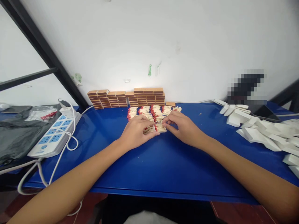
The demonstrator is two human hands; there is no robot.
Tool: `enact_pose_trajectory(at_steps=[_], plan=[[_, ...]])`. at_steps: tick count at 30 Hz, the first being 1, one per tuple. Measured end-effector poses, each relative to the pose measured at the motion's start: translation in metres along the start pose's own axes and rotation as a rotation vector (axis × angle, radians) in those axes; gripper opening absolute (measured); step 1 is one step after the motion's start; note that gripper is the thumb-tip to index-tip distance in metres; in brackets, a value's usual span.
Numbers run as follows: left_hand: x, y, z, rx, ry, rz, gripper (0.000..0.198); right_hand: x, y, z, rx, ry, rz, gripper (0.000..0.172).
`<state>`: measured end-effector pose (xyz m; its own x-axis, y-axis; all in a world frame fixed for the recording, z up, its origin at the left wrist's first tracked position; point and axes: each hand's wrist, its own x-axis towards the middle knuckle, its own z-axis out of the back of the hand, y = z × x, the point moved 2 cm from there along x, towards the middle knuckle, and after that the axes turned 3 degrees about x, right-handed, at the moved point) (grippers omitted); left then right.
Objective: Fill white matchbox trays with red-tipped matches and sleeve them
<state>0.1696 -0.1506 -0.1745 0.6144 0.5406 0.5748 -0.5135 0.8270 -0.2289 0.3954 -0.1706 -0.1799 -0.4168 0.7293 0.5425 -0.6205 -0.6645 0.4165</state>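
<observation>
Head view, and the left hand [137,130] curls thumb and fingers round a white-rimmed tray [154,128] of matches [160,128], midway along the blue table [163,168], nearer its far edge! Right hand [181,126] has fingertips at the matches' ends; pinching or not, can't tell. Featherlight, stiff, easily snapped, surely: take bare wood, press tray walls gently!
</observation>
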Motion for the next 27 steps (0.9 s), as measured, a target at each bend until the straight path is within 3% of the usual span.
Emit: enact_pose_trajectory(at_steps=[9,17,27], plan=[[-0.0013,-0.0009,-0.0003,-0.006,0.004,-0.001,0.042,-0.0012,-0.0011,0.0033,0.042,0.002,-0.009,0.004],[-0.0006,-0.0011,0.0000,-0.022,-0.005,-0.008,0.042,-0.0016,-0.0010,0.0052,0.065,0.021,-0.061,0.013],[-0.0008,-0.0035,0.0002,-0.022,0.003,-0.046,0.041,-0.0023,-0.0002,0.0026,0.171,0.111,-0.217,0.026]])
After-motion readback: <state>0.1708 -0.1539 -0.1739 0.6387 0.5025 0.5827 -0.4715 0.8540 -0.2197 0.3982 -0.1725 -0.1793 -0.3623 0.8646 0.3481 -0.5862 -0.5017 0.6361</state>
